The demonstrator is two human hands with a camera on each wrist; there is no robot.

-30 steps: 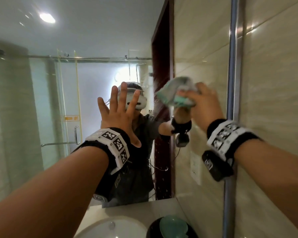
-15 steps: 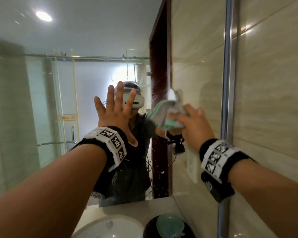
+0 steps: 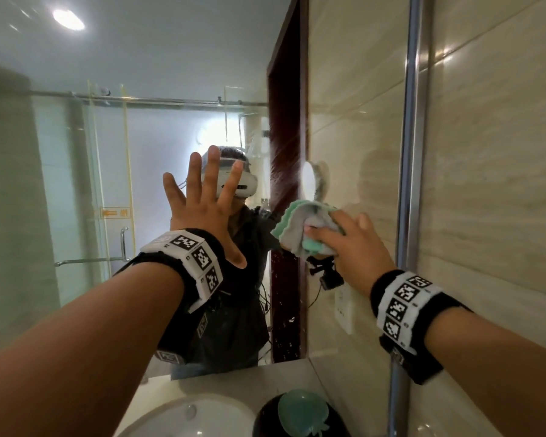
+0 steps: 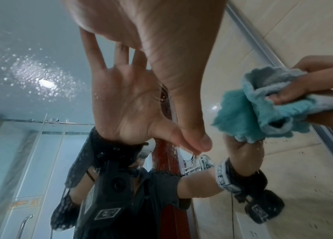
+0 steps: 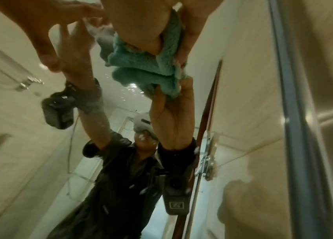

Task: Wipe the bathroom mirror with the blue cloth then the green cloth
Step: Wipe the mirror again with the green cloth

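From the head camera, my left hand (image 3: 202,212) is flat against the bathroom mirror (image 3: 76,152), fingers spread wide and straight. My right hand (image 3: 349,244) presses a bunched green cloth (image 3: 297,228) to the glass just left of the mirror's metal edge strip (image 3: 413,152), fingers curled around the wad. Below, a white sink basin (image 3: 183,417) and a dark dish with a pale green lid (image 3: 300,411) sit on the counter.

From the left wrist, my left hand (image 4: 145,32) meets its reflection, thumb tip touching the glass; water droplets dot the mirror (image 4: 28,72). The cloth (image 4: 263,110) shows at right, pinched in my right hand (image 4: 315,80).

From the right wrist, my right hand (image 5: 151,24) grips the cloth (image 5: 147,64) against the mirror (image 5: 120,97).
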